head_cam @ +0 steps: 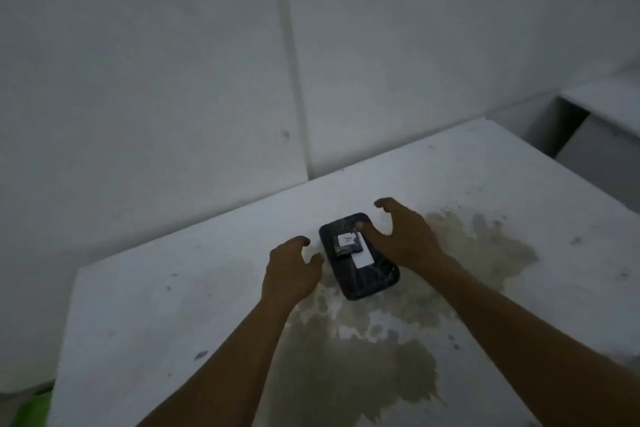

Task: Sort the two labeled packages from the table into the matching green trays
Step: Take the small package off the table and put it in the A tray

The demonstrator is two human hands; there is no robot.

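A dark wrapped package (360,258) lies flat on the white table (519,184), near the centre, with a smaller dark package (346,243) bearing a white label stacked on top of it. The left hand (291,270) hovers just beside the stack at its 9 o'clock, fingers spread and curled, gripping nothing. The right hand (401,236) sits at 3 o'clock, thumb touching the top of the stack, other fingers arched open above the table. A brownish stain (374,364) spreads from 6 to 3 o'clock of the stack. A green edge (33,409) shows past the table's corner at 8 o'clock. Grey wall panels (138,62) stand behind.
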